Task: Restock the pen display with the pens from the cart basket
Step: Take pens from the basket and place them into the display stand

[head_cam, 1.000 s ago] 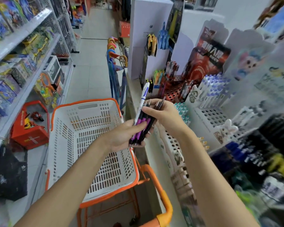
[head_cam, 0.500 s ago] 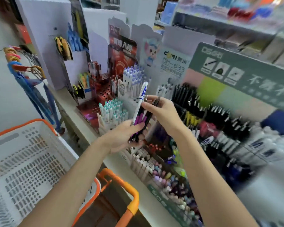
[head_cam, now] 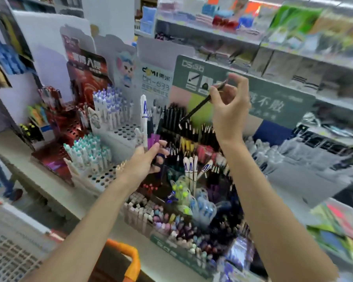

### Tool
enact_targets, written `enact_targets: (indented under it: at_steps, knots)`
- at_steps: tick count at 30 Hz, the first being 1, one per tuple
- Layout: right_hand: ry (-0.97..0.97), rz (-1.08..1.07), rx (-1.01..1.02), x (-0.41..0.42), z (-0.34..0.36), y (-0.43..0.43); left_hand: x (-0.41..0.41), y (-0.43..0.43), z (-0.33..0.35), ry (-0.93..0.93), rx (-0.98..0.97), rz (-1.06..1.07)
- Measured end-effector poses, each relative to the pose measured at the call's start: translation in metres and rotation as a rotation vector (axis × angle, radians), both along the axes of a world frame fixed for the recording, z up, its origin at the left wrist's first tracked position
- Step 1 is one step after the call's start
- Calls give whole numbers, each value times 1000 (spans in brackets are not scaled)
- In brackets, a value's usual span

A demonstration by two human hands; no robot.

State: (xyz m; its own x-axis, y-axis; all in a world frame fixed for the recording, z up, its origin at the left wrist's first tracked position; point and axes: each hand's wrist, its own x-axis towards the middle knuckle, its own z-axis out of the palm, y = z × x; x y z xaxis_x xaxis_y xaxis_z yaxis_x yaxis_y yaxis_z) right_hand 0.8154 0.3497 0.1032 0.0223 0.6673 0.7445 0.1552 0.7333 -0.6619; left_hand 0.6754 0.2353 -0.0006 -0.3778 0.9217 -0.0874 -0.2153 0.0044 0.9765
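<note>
The right hand [head_cam: 230,106] pinches a slim black pen [head_cam: 198,106] between thumb and forefinger, other fingers fanned. The pen slants tip-down toward the black row at the back edge of the pen display [head_cam: 167,248]. The left hand [head_cam: 143,162] clutches a bundle of pens [head_cam: 144,119], white and purple, upright near the display's left edge.

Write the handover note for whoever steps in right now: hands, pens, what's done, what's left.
Left hand grips the bunch of pens, upright, in front of the display.
Right hand pinches one black pen, tip down at the display's black row.
Done: neither the black pen nor the bunch is slotted yet.
Left: seat the black pen, then the bunch. Basket is at lower left; its contents don't show.
</note>
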Motion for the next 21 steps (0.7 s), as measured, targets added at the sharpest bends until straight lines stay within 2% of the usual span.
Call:
enact_targets:
  at_steps: [3, 6, 12, 17, 21]
  knots:
    - [-5, -44, 121, -14, 13, 17, 0, 2, 0, -2, 24, -11]
    - [-138, -24, 211, -27, 14, 31, -2, 4, 3, -3, 50, -24]
    - [-425, 42, 152, -40, -15, 44, -7, 10, 7, -8, 64, -46]
    - [-482, 66, 100, -40, -25, 45, -7, 15, 4, -1, 61, -55]
    - [-603, 75, 68, -39, -22, 48, -6, 16, 3, -1, 66, -62]
